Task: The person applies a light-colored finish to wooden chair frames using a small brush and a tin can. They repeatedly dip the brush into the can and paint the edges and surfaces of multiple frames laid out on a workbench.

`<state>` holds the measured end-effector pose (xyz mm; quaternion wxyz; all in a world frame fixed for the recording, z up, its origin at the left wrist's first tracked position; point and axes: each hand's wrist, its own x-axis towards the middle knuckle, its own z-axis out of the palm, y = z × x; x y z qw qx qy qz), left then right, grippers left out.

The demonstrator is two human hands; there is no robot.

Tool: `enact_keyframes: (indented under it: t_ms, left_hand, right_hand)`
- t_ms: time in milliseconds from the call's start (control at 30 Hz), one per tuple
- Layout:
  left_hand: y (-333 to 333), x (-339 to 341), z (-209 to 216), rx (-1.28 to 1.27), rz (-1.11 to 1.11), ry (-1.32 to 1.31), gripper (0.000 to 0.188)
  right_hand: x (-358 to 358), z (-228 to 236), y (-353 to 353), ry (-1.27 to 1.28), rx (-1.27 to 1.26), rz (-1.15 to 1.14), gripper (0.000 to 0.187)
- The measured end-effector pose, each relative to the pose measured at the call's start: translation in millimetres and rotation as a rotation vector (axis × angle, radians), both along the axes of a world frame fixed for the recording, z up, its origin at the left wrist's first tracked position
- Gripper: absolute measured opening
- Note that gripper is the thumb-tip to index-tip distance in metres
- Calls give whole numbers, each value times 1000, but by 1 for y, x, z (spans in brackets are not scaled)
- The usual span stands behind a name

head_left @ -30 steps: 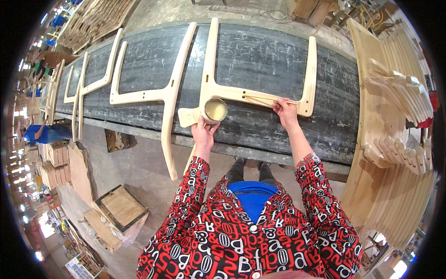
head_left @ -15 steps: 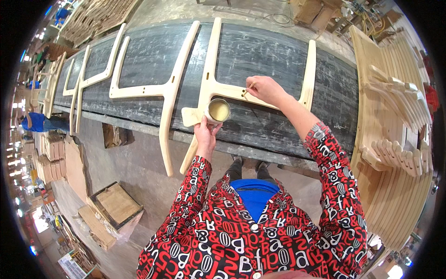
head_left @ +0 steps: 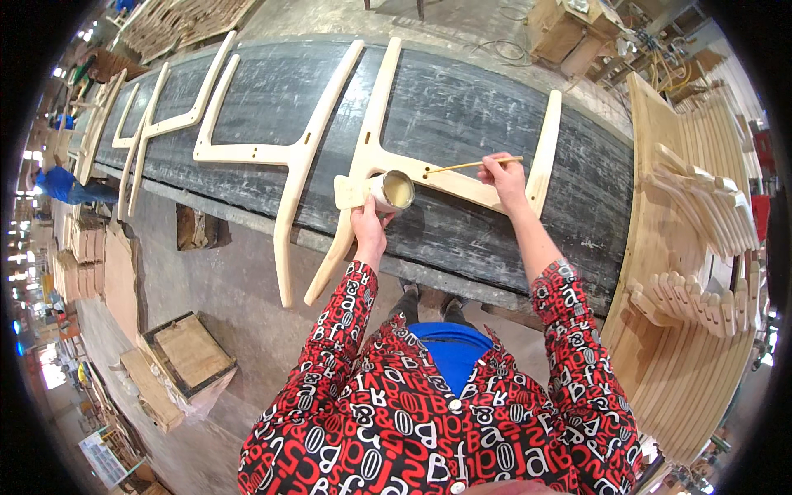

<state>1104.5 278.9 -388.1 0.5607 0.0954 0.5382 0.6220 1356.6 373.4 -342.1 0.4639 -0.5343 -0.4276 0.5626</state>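
My left hand [head_left: 370, 231] is wrapped round a small round can [head_left: 398, 190] of pale yellowish liquid, its mouth tipped a little to the right. A flat pale wooden piece [head_left: 349, 192] juts out left of the can, beside the same hand; whether I grip it too, I cannot tell. Between the closed fingers of my right hand [head_left: 504, 176] is a thin wooden stick [head_left: 464, 167], almost level, pointing left. Its tip is at the dark holes in the crossbar of a light wooden H-shaped frame [head_left: 462, 195], which lies under both hands.
More such frames [head_left: 272, 155] lie leftward along the dark, scuffed table [head_left: 511, 107]. Stacked curved wooden parts [head_left: 701, 198] fill the right side. A shallow wooden box [head_left: 190, 353] sits on the floor at lower left. Another person in blue [head_left: 59, 185] is at the far left.
My right hand has moved right and slightly down, and the stick now lies flatter, with its tip farther left on the crossbar. The can has tipped slightly rightward in my left hand.
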Motion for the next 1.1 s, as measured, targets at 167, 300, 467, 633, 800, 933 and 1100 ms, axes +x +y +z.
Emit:
enact_keyframes:
  t_ms: [167, 300, 467, 633, 800, 933, 1100]
  left_hand:
    - [12, 21, 5, 8, -24, 108, 24]
    - [19, 58, 15, 114, -113, 215, 23]
    - [20, 109, 21, 141, -185, -16, 24]
    - [22, 146, 25, 156, -239, -188, 25]
    - [27, 190, 31, 143, -278, -298, 26]
    - [28, 213, 28, 127, -314, -291, 26]
    - [28, 232, 17, 94, -339, -270, 26]
  right_hand:
    - [8, 2, -24, 332, -97, -139, 14]
    - [16, 22, -34, -146, 187, 17, 18]
    - [70, 23, -44, 275, -108, -178, 18]
    - [129, 33, -71, 484, 13, -174, 11]
    - [163, 25, -84, 550, -71, -305, 7]
    - [172, 11, -90, 535, -218, -468, 9]
    - [183, 4, -89, 473, -206, -516, 20]
